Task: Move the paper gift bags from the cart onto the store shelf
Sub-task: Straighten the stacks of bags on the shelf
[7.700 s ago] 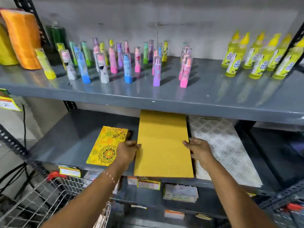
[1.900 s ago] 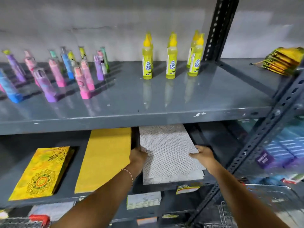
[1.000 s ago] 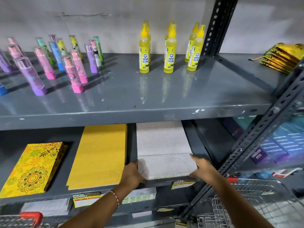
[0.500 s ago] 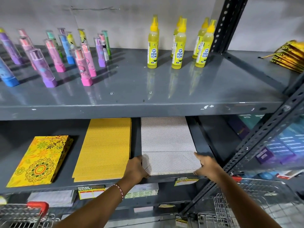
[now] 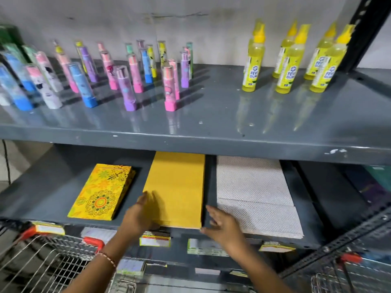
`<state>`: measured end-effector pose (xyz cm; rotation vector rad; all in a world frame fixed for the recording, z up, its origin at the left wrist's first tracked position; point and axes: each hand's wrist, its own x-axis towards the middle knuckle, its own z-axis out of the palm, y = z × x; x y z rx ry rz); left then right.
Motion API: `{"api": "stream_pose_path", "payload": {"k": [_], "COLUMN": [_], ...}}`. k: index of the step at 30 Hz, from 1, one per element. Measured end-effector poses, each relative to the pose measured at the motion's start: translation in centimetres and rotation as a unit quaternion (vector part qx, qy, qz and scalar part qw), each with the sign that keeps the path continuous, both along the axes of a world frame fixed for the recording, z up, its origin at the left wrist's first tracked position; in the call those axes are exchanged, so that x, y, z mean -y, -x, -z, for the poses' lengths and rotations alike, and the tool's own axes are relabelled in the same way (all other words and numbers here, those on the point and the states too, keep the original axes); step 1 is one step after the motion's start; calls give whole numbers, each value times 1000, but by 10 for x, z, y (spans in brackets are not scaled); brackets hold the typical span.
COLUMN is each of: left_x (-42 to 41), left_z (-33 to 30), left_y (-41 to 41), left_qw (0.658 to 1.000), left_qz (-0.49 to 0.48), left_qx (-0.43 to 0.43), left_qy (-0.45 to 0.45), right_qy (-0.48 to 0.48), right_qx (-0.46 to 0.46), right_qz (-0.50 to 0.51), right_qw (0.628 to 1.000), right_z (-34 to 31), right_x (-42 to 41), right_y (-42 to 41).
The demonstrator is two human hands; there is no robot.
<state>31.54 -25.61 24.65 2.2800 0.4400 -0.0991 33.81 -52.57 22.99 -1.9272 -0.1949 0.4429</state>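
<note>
Three flat stacks of paper gift bags lie side by side on the lower grey shelf (image 5: 42, 187): a yellow floral-patterned stack (image 5: 101, 191) on the left, a plain mustard-yellow stack (image 5: 179, 182) in the middle, a white dotted stack (image 5: 256, 193) on the right. My left hand (image 5: 139, 214) rests flat on the mustard stack's near left corner, fingers spread. My right hand (image 5: 222, 225) hovers with fingers apart at the shelf's front edge, in the gap between the mustard and white stacks, holding nothing. Both hands are blurred.
The upper shelf (image 5: 211, 115) carries several pastel glue sticks (image 5: 169, 85) and yellow gum bottles (image 5: 254, 60). A wire cart (image 5: 42, 261) with red handle grips stands at lower left, another cart (image 5: 349, 271) at lower right. Price labels (image 5: 154, 240) line the shelf edge.
Both hands have left the white dotted stack and shifted left to the mustard stack. The view has swung left, bringing the left cart and more glue sticks into sight.
</note>
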Motion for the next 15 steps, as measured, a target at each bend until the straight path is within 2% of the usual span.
{"api": "stream_pose_path", "payload": {"k": [5, 8, 11, 15], "left_x": [-37, -48, -57, -64], "left_z": [17, 27, 37, 44], "left_y": [-8, -11, -11, -11], "left_qw": [998, 993, 996, 999], "left_qz": [32, 68, 59, 20], "left_qx": [-9, -27, -17, -25], "left_qy": [-60, -88, -60, 21], "right_qy": [94, 96, 80, 68], "right_qx": [7, 28, 29, 30], "right_qz": [9, 14, 18, 24], "right_qw": [996, 995, 996, 997], "right_z": [31, 34, 34, 35], "right_x": [-41, -44, -44, -42], "right_y": [-17, -16, -13, -10]}}
